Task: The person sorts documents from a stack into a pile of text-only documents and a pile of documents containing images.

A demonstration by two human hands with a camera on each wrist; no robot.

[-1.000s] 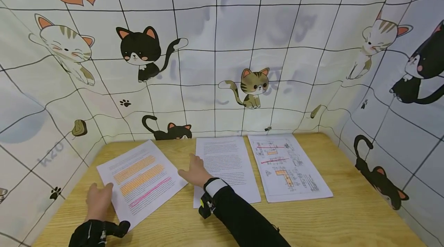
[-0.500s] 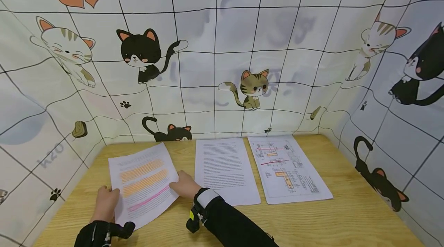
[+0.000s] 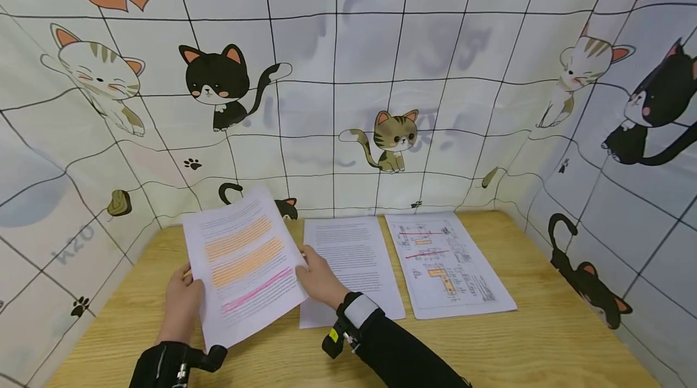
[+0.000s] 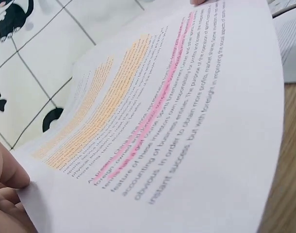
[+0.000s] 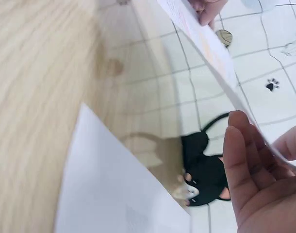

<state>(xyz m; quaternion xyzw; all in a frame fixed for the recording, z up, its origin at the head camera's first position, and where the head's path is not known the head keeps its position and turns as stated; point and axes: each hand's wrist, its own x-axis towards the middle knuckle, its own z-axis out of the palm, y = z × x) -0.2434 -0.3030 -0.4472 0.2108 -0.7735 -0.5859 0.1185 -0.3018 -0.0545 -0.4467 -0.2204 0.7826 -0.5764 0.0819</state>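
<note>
A printed sheet of paper [image 3: 247,297] with two orange highlighted blocks and a pink highlighted line is held up off the table, tilted toward me. My left hand [image 3: 182,300] grips its left edge, thumb on the printed face in the left wrist view. On the right edge my right hand [image 3: 322,278] pinches the paper between thumb and fingers; the right wrist view shows the fingers [image 5: 240,160] behind the sheet. To the right lies a second sheet of plain printed text [image 3: 354,255], partly behind my right hand. Whether the held paper is one sheet or several, I cannot tell.
Further right on the wooden table [image 3: 544,339] lies a page of diagrams [image 3: 452,267] with red lines and orange marks. A white cloth with cat drawings [image 3: 305,103] hangs behind the table and along both sides.
My right hand moved left from over the middle sheet, took the highlighted paper's right edge, and both hands raised it off the table, up and slightly right. The other two papers stayed put.
</note>
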